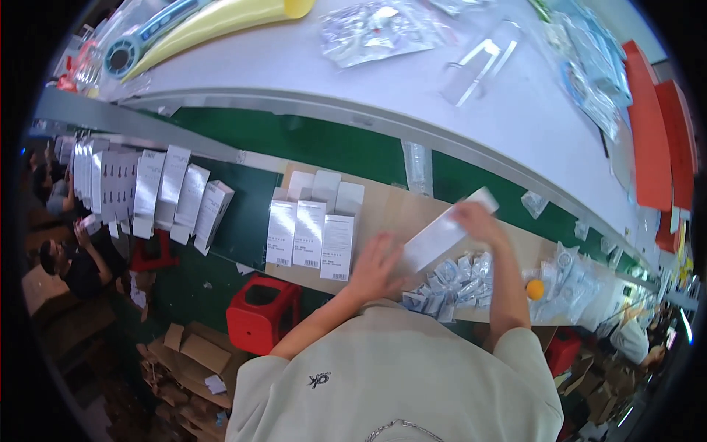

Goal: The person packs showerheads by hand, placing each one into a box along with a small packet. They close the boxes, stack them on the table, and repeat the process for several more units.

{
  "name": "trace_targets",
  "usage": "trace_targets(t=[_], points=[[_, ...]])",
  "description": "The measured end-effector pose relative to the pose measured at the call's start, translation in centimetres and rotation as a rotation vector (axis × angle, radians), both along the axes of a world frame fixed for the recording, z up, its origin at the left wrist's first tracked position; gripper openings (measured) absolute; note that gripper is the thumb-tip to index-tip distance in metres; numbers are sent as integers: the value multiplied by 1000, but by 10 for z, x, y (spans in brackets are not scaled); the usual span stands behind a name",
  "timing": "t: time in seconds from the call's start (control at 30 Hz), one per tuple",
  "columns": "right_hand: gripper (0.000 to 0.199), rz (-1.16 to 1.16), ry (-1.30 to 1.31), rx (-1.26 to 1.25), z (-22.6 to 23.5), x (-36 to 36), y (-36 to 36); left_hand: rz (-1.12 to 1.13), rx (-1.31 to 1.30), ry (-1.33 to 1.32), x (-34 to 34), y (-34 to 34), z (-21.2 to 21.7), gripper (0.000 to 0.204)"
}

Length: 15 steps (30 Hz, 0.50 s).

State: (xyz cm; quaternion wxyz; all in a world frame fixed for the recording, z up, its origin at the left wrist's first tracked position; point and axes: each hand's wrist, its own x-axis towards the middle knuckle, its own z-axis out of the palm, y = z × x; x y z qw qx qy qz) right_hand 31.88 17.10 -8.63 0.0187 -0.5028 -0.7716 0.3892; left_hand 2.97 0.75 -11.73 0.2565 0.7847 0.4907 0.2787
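Observation:
A long white cardboard box (438, 237) lies slantwise over the table in front of me. My right hand (475, 222) is closed over its upper right end. Beside the lower left end is my left hand (377, 267), its fingers spread and slightly blurred; whether the fingertips touch the box is hard to make out. Just below the box is a pile of small clear packets (460, 280), between my forearms. To the left of my left hand, several white printed boxes (309, 232) stand in a row with their flaps raised.
More white boxes (173, 180) line the dark green surface at left. Bagged parts (567, 283) and an orange ball-like thing (535, 289) lie at right. A raised shelf (280, 70) runs across the far side. Below left are a red stool (258, 324) and opened cartons (195, 357).

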Motion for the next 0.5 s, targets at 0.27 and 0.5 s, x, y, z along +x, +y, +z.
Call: trace_targets(t=[0.27, 0.5], points=[[43, -251, -408, 941, -8, 63, 111, 341, -87, 309, -64, -18, 0, 76], [46, -424, -245, 915, -31, -44, 127, 313, -106, 353, -67, -18, -8, 76]])
